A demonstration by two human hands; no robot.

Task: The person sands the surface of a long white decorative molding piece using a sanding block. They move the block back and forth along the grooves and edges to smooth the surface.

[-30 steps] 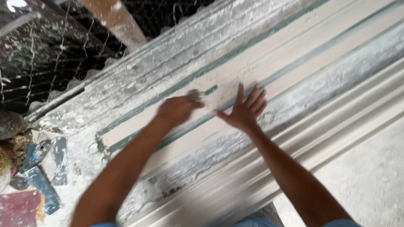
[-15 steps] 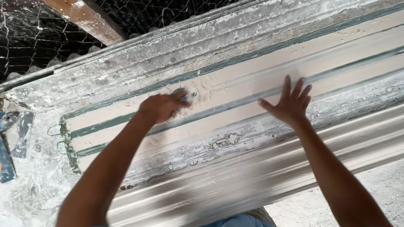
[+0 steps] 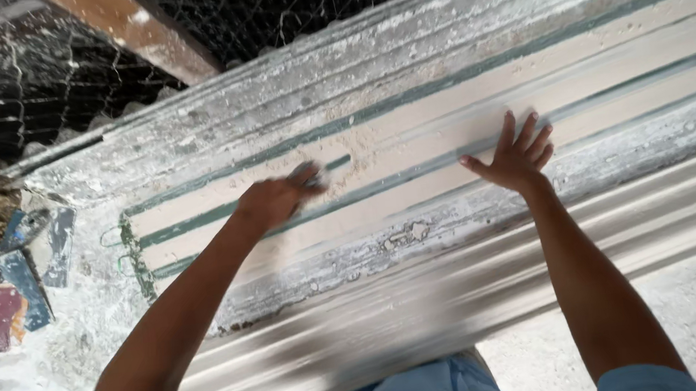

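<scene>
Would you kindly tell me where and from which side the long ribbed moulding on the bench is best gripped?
Probably by the near long edge of the moulding, from the person's side. It lies flat and long with lengthwise ridges; the far edge sits against the dusty form. The right hand presses flat on it, the left hand rubs it.

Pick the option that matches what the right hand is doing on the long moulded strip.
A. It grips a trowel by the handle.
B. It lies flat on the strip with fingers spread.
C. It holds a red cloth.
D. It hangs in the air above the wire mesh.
B: the right hand lies open, fingers spread, pressed flat on the pale moulded strip, holding nothing, while the left hand is closed further along it.
</scene>
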